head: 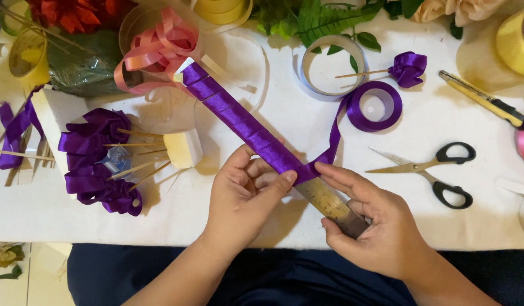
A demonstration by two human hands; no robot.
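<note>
Midway through winding purple ribbon (pixel 247 122) around the metal ruler (pixel 330 203), the left hand (pixel 245 198) pinches the newest fold against the ruler while the right hand (pixel 369 226) grips its bare end; the next wrap probably needs slack from the spool (pixel 375 106) beyond the ruler.

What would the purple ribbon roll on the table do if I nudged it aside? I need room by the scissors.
The ribbon roll lies flat on its side, so it would probably slide, not roll. It looks light, a thin ring with a hollow middle. Its loose tail runs to the ruler held by the left hand and right hand, so a push may tug the wrapping.
</note>
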